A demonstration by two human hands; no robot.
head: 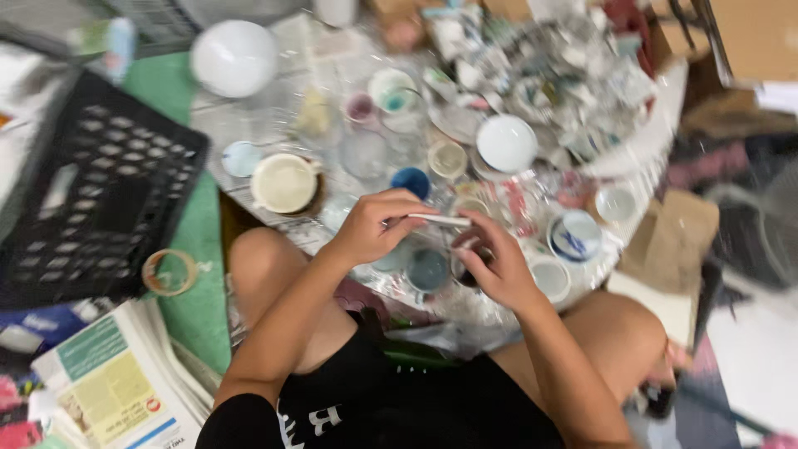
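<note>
The left hand (371, 229) is curled closed around one end of a thin white stick-like tool (440, 220), pinching it between thumb and fingertips; the tool runs out from the grip toward three o'clock, nearly level. Its far end meets the right hand (496, 264), whose fingers are bent inward around something small and dark at about seven o'clock of the palm; blur hides what that is. Just below both hands sits a grey-blue cup (428, 270), and at twelve o'clock of the left hand a deep blue bowl (411, 181). A cream mug (284, 183) stands at ten o'clock, a black plastic crate (91, 191) well apart at nine.
</note>
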